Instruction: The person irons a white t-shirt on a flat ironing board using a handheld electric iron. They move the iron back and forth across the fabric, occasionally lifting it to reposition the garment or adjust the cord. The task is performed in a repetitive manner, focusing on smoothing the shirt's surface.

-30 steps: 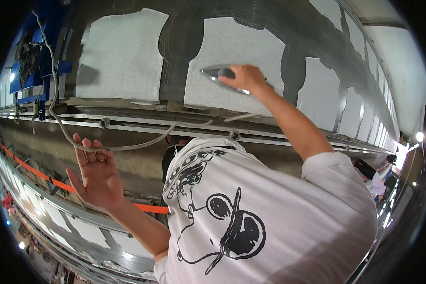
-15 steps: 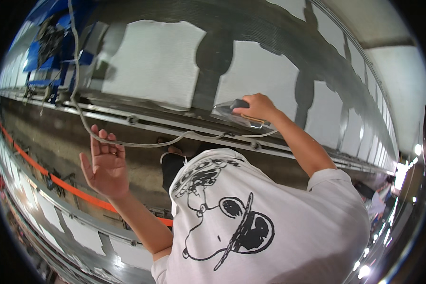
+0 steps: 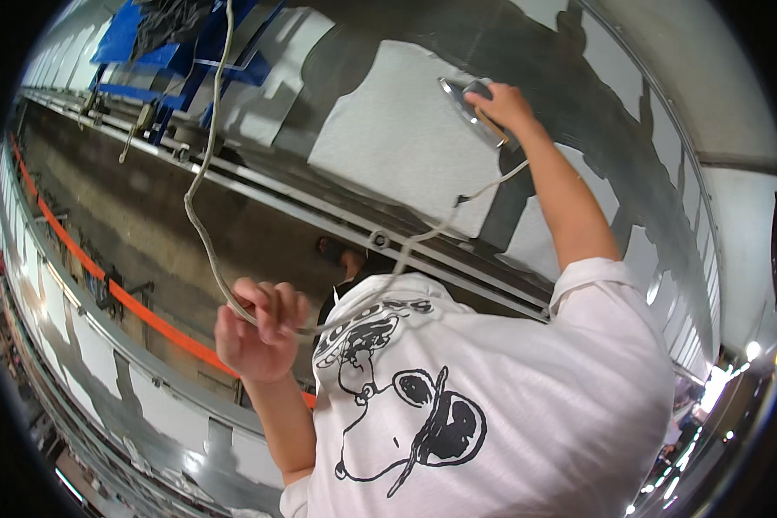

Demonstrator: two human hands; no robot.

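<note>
My right hand (image 3: 502,105) is stretched out and grips an electric iron (image 3: 464,93), pressed flat on a white fabric panel (image 3: 388,142) lying on a dark work surface. A pale cord (image 3: 200,220) drops from the top of the view, loops through my left hand (image 3: 259,332), crosses my white printed T-shirt (image 3: 492,406) and rises to the iron. My left hand is closed around that cord, held up in front of my chest and well short of the fabric.
A metal rail (image 3: 319,207) runs along the near edge of the work surface. More white panels (image 3: 272,95) lie to the left and right of the iron. Blue items (image 3: 138,39) are piled at the top left. An orange stripe (image 3: 121,298) runs below the table.
My left hand, open with spread fingers before, has closed on the hanging cord. My right hand has pushed the iron farther away across the white fabric.
</note>
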